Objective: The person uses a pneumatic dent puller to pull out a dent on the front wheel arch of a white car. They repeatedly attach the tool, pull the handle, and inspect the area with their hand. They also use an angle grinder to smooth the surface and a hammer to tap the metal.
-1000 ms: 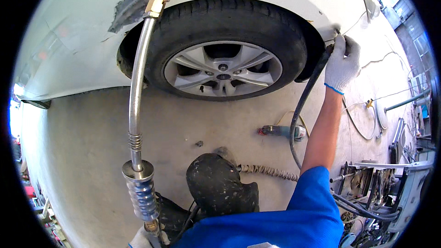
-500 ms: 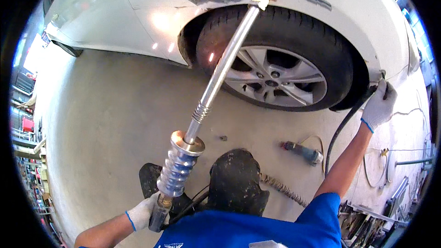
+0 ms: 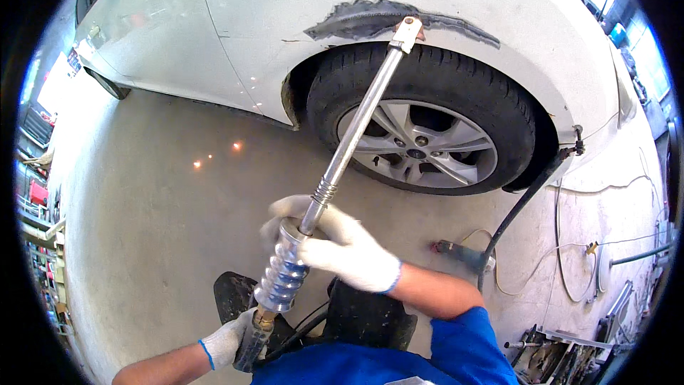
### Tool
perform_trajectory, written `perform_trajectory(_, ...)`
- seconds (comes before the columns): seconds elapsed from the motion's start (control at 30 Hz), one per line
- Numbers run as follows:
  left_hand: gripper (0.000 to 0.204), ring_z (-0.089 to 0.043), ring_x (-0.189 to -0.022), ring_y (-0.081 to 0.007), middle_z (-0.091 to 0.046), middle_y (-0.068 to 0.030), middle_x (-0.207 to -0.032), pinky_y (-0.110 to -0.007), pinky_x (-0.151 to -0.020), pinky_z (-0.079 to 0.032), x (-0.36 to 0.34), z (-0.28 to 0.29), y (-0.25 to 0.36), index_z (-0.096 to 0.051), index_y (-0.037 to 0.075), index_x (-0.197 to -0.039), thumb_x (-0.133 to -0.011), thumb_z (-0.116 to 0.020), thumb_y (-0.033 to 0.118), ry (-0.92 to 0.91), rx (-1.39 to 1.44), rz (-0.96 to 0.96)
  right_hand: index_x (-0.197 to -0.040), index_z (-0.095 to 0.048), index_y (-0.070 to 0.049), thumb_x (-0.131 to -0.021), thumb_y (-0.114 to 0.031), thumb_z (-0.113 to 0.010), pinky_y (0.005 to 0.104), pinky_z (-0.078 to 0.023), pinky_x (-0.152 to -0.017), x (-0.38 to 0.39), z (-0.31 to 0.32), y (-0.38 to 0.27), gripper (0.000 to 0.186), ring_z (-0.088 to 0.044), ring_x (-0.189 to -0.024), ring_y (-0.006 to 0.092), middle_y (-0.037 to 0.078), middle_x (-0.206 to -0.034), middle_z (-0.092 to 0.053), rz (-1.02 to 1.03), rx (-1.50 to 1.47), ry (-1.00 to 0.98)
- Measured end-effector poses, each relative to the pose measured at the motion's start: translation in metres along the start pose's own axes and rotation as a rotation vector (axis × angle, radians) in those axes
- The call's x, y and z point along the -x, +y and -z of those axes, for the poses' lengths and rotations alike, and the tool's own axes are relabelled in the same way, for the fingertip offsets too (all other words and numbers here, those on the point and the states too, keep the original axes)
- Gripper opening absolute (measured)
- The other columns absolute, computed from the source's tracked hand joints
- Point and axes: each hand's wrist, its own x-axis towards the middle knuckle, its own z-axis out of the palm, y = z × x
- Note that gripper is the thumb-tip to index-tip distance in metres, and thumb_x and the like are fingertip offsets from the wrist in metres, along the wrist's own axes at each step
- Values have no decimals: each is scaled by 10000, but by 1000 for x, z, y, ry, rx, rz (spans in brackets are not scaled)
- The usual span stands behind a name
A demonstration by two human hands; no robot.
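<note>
A slide hammer dent puller (image 3: 351, 139) slants up from my lap to the car. Its pale tip touches the sanded grey patch (image 3: 363, 20) on the white fender (image 3: 499, 3), just above the wheel arch. Low on the tool, my left hand (image 3: 229, 342) is wrapped round the handle. My right hand (image 3: 349, 249), gloved in white like the left, curls about the upper end of the ribbed metal weight (image 3: 281, 271); its far fingers are slightly blurred. Away from both hands, a clamp (image 3: 578, 144) with a thick black cable (image 3: 524, 199) grips the fender's lower right edge.
Under the arch sits the wheel (image 3: 417, 153). An angle grinder (image 3: 463, 255) lies on the floor to the right, partly behind the cable. Thin cords (image 3: 559, 242) run across the floor there, near a pile of metal parts (image 3: 563, 356). Sparks (image 3: 237, 146) glow at left.
My right hand has left the clamp at the fender's edge and come to the slide hammer's weight. Sparks have moved down and left from the car. My left hand stays on the handle.
</note>
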Motion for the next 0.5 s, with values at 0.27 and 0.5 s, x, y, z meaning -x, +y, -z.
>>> perform_trajectory(0.27, 399, -635, -709, -218, -607, -66, -824, -375, -641, -567, 3, -5, -3, -562, 121, -1174, -1074, -363, 452, -21, -114, -103, -1090, -597, -40, -931, -137, -662, 317, -550, -665, -20, -18, 17, 198, -661, -728, 166, 94, -831, -668, 100, -259, 180)
perform_trajectory(0.5, 343, -624, -742, -177, -595, -39, -824, -346, -674, -550, 22, -22, 3, -612, 134, -1138, -1067, -419, 408, 14, -178, -165, -948, -590, -68, -909, -239, -666, 369, -548, -571, -51, 11, -50, 191, -654, -643, 231, 115, -735, -639, 228, -311, 255)
